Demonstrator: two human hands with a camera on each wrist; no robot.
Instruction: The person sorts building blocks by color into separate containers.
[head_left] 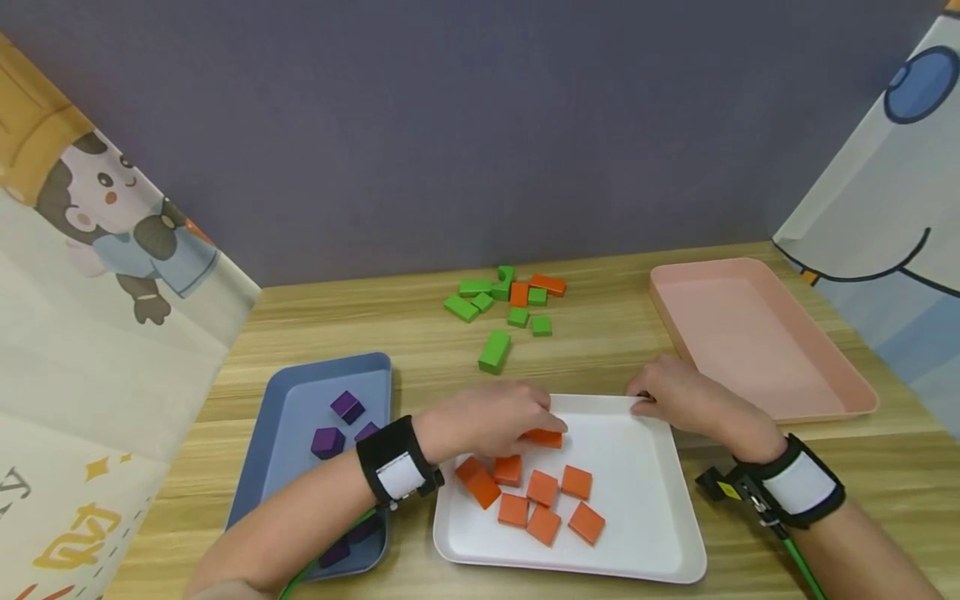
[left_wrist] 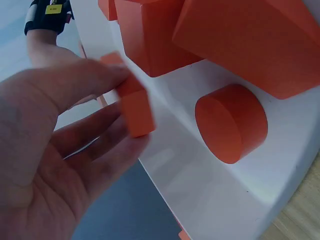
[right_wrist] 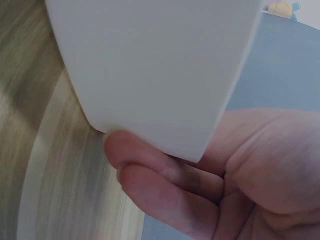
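Observation:
My left hand [head_left: 491,417] reaches over the far left part of the white tray [head_left: 645,508]. Its thumb and fingers pinch a small orange block [left_wrist: 137,115] low inside the tray's rim. Around it lie several more orange blocks [head_left: 587,522], and the left wrist view shows an orange cylinder [left_wrist: 231,124] among them. At the tray's far right corner, my right hand [head_left: 690,404] grips the rim. In the right wrist view its fingers [right_wrist: 145,160] curl under the white tray's corner, with the thumb hidden behind the wall.
A blue tray [head_left: 281,417] with several purple cubes [head_left: 327,443] stands at the left, partly under my left forearm. Behind the white tray lie several green blocks [head_left: 494,352] and a few orange pieces [head_left: 548,285]. A pink tray [head_left: 765,333] sits at the right, near the wall.

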